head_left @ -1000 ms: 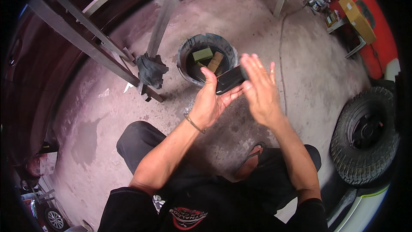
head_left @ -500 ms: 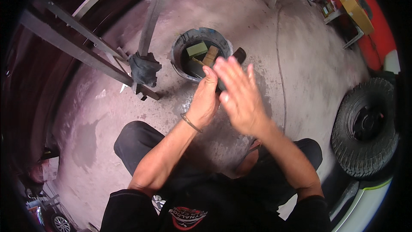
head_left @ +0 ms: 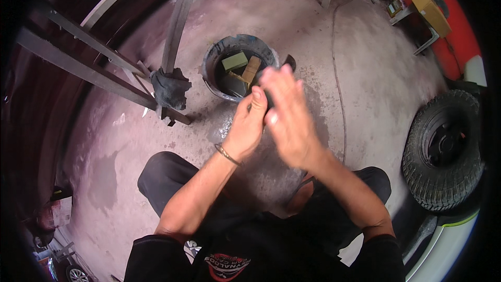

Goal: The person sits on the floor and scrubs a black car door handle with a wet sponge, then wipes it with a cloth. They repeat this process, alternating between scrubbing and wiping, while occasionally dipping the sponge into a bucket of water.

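Before me stands a dark bucket (head_left: 211, 75) with a worn rim. Inside it are a pale green block (head_left: 234, 61), a brown block (head_left: 251, 69) and dark liquid. Over its near side my hands are close together. My left hand (head_left: 248, 128), with a bracelet at the wrist, is curled with its thumb up. Its other fingers are hidden. My right hand (head_left: 290, 117) lies flat against its inner side, fingers stretched and smeared by motion. Something dark shows between the palms, too covered to name. A dark curved piece (head_left: 288, 62) shows past my right fingertips; I cannot tell whether it is the same thing.
A metal stand (head_left: 177, 26) with a dark cloth (head_left: 170, 87) on it rises at left. A cable (head_left: 336, 68) crosses the concrete floor. At right is a knobbly tyre (head_left: 443, 151). Farther back are a cardboard box (head_left: 425, 8) and cans. Wet patches mark the floor.
The whole view has shifted a little, with the bucket slightly farther left. My hands stay together; the right one's fingers are more blurred.
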The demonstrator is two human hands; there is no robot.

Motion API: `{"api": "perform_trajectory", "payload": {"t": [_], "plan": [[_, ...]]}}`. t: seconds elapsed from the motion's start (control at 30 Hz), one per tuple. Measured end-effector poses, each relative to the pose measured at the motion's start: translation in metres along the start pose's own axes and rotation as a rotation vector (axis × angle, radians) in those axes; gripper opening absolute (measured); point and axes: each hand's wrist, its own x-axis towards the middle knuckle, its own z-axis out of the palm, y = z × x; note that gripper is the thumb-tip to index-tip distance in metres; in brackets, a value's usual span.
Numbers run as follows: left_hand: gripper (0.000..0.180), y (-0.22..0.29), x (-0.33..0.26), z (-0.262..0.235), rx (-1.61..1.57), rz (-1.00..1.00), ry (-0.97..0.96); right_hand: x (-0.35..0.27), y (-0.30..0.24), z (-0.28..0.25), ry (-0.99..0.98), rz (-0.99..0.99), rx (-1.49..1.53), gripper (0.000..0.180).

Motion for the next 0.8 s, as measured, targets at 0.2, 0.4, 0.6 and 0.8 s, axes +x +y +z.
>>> {"api": "perform_trajectory", "payload": {"t": [0.2,0.4,0.6,0.8], "plan": [[0.079,0.007,-0.004,0.010,0.210,0.146,0.026,0.018,0.045,-0.022,0.032,0.191,0.146,0.053],[0.081,-0.001,-0.008,0.008,0.206,0.103,0.221,0.005,0.032,-0.012,-0.084,0.036,-0.034,0.054],[0.073,0.008,-0.004,0.008,0.091,0.072,0.158,-0.010,-0.012,0.013,0.030,-0.002,0.212,0.062],[0.078,0.016,0.008,0.017,-0.146,0.091,0.074,0.012,0.030,-0.006,0.089,0.217,0.067,0.063]]}}
